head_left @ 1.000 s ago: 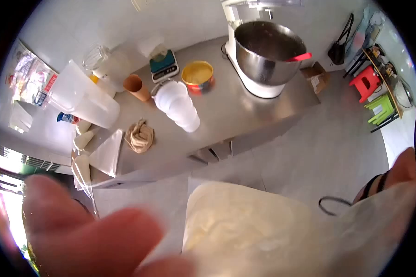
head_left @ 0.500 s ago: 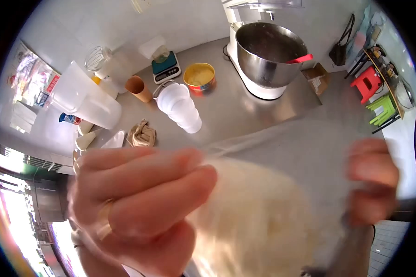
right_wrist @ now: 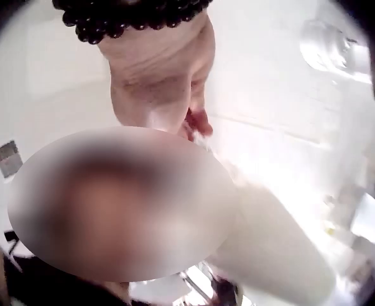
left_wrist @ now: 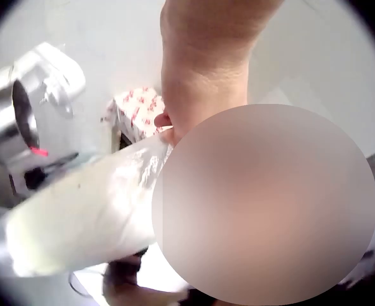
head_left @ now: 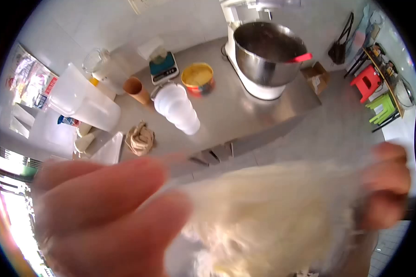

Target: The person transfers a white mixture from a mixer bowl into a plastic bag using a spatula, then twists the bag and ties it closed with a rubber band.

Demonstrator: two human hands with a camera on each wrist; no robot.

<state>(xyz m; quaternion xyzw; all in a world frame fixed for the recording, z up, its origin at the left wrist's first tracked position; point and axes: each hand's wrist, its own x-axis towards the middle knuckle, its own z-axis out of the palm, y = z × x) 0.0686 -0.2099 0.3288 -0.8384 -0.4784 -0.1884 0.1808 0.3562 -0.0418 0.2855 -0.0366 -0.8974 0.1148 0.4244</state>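
Observation:
A clear plastic bag filled with pale cream (head_left: 268,212) is held up close to the head camera, blurred. The left hand (head_left: 106,207) is at the lower left in the head view, its curled fingers pinching the bag's thin plastic edge. On the bag's other side, the right hand (head_left: 387,184) grips the plastic with bent fingers. In the left wrist view the filled bag (left_wrist: 79,217) slants down and left from the left hand (left_wrist: 203,70). In the right wrist view the bag (right_wrist: 283,245) extends down and right from the right hand (right_wrist: 159,83), fingertips partly hidden.
A steel counter (head_left: 226,115) behind the hands carries a mixer bowl (head_left: 268,64), stacked white cups (head_left: 178,108), a yellow-rimmed tub (head_left: 197,78), a scale (head_left: 164,69), a brown cup (head_left: 136,89), a crumpled cloth (head_left: 141,138) and a plastic pitcher (head_left: 85,101). Stools (head_left: 367,84) stand at right.
From one second ago, the left fingers have come up to the bag's edge and curled, and the right hand has come into fuller view. Since half a second ago, the left hand has shifted left and nearer the camera.

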